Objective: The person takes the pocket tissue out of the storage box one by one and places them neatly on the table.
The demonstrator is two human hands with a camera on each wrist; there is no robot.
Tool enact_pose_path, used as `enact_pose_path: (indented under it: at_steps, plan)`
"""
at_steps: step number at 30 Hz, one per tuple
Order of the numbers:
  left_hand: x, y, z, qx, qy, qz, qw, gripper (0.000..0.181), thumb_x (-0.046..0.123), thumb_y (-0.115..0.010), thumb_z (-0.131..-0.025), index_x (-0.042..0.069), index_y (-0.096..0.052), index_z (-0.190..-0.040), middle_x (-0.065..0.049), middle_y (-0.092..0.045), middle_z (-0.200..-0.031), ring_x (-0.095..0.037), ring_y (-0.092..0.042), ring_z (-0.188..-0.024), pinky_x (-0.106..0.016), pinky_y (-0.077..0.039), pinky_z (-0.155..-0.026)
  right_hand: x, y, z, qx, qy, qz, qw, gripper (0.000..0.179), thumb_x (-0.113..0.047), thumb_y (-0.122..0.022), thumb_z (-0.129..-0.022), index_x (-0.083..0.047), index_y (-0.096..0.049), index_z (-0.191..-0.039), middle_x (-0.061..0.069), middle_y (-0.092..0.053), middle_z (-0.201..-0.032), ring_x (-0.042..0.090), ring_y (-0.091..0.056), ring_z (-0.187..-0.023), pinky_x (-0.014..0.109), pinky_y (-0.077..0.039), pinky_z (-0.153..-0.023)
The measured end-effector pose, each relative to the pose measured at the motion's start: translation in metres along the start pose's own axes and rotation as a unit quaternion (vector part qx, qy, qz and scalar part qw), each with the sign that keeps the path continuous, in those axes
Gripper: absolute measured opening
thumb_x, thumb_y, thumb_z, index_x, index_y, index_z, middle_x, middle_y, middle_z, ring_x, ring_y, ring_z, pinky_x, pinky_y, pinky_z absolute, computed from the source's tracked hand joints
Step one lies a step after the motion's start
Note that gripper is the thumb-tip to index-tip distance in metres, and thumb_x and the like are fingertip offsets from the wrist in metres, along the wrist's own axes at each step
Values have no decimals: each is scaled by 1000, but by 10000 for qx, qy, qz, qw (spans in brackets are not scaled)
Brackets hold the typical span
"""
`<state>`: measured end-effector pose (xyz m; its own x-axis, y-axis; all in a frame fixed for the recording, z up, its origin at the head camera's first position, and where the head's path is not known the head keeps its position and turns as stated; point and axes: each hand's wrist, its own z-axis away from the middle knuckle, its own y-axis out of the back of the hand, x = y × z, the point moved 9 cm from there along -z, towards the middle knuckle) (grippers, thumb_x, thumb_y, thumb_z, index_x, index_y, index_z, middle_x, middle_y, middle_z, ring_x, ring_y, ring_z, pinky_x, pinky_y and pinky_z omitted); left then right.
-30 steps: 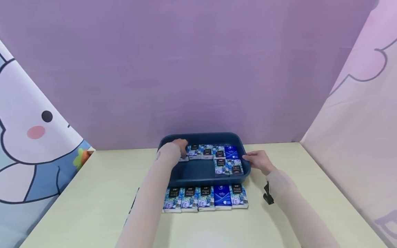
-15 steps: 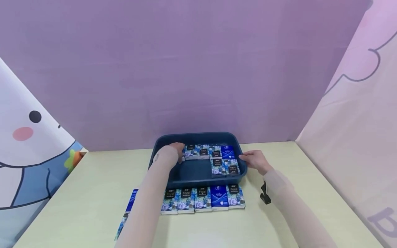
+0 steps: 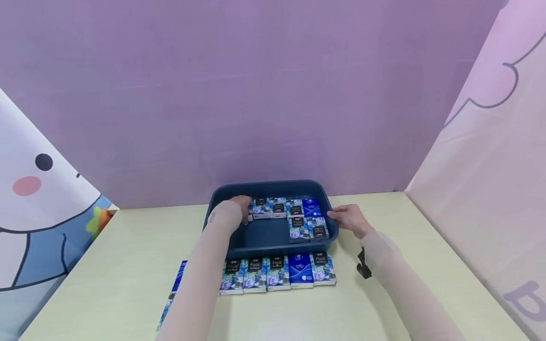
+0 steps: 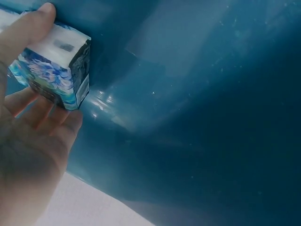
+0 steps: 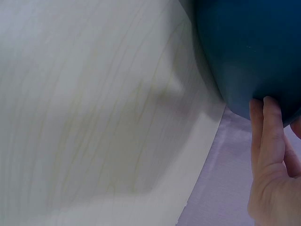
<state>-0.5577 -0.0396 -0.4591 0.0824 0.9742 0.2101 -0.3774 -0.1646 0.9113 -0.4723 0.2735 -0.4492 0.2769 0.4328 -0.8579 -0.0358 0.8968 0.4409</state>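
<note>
A dark blue plastic bin [image 3: 258, 234] stands at the back of the table. Inside its left end, my left hand [image 3: 241, 206] grips a flower-printed tissue pack [image 4: 49, 73], thumb on one side and fingers on the opposite side. Most of that pack is hidden by the hand in the head view. To its right, more tissue packs [image 3: 277, 207] line the bin's back, ending in a plain blue pack [image 3: 311, 207]. Two packs [image 3: 298, 229] lie in front of these at the right end. My right hand [image 3: 350, 219] holds the bin's right rim, fingers along the outer wall.
Several tissue packs [image 3: 254, 274] form a row on the pale table [image 3: 273, 317] before the bin, including a blue one [image 3: 300, 271]. More packs [image 3: 168, 303] lie left of my left forearm, partly covered by it. A purple backdrop [image 3: 273, 104] rises behind the bin.
The head view has turned a little, so the scene sits further left. More packs show beside my left forearm. Both hands keep nearly the same places at the bin.
</note>
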Motion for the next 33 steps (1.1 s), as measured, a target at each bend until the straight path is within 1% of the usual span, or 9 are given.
enact_pose_path:
  at_steps: [4,7,10,13,15,22,26,30,33]
  plan:
    - [-1,1,6,31,-95,-89,9999,78,11,-74,-76,13,-33,-142,-8,-35,-145,-28,-33,-133,-47,-36,-104,-1,-2,2,-41,40,-4,10000,42,-21,-56,-92,6,-51,-124,24,-55,-122,25,-60,-98,40,-49,-91]
    - [-3,1,12,-64,58,87,9999,79,11,-73,-77,16,-31,-144,-7,-33,-147,-27,-32,-134,-47,-38,-102,-2,-2,5,-56,111,38,9999,43,-21,-56,-91,7,-52,-123,24,-56,-121,24,-61,-95,40,-50,-89]
    - [-2,5,17,-77,46,17,10000,79,12,-73,-77,17,-31,-144,-6,-33,-147,-27,-33,-133,-46,-40,-100,-2,-2,7,-28,132,75,9999,42,-21,-56,-91,7,-52,-122,24,-57,-120,22,-61,-92,39,-51,-88]
    - [0,11,20,-50,-42,-25,10000,78,13,-73,-77,17,-32,-143,-6,-34,-146,-27,-35,-131,-45,-42,-98,-2,-1,8,-23,141,80,9999,42,-20,-56,-92,8,-52,-122,25,-56,-120,23,-61,-92,39,-51,-88]
    - [0,15,22,-37,-90,-100,9999,78,15,-74,-77,18,-33,-143,-6,-35,-145,-26,-36,-130,-43,-43,-97,-2,-1,8,-20,113,75,9999,42,-20,-55,-92,7,-52,-123,25,-56,-121,24,-61,-95,39,-50,-89]
    - [0,33,32,-44,-353,-432,9984,76,21,-76,-74,13,-38,-140,-8,-43,-138,-27,-45,-122,-43,-45,-93,-5,-1,7,-11,112,127,9999,42,-22,-54,-92,6,-51,-124,25,-53,-125,29,-58,-105,41,-48,-92]
    - [1,44,39,-10,-568,-713,9958,77,23,-77,-73,10,-39,-138,-9,-47,-134,-26,-48,-118,-42,-46,-93,-7,-2,7,-23,138,83,9999,43,-21,-54,-92,7,-51,-125,25,-53,-124,28,-59,-103,41,-48,-92]
    - [4,51,51,-42,-622,-877,9942,79,24,-77,-73,10,-37,-140,-8,-48,-134,-25,-49,-118,-41,-46,-92,-7,-1,7,-17,128,41,9999,44,-21,-55,-92,7,-50,-125,25,-54,-124,24,-61,-99,39,-49,-91]
    - [7,55,60,-43,-575,-843,9948,80,25,-77,-73,11,-36,-140,-8,-48,-134,-25,-48,-118,-41,-46,-93,-6,0,7,-9,91,40,10000,44,-22,-55,-92,7,-50,-125,25,-54,-123,24,-61,-97,39,-49,-91]
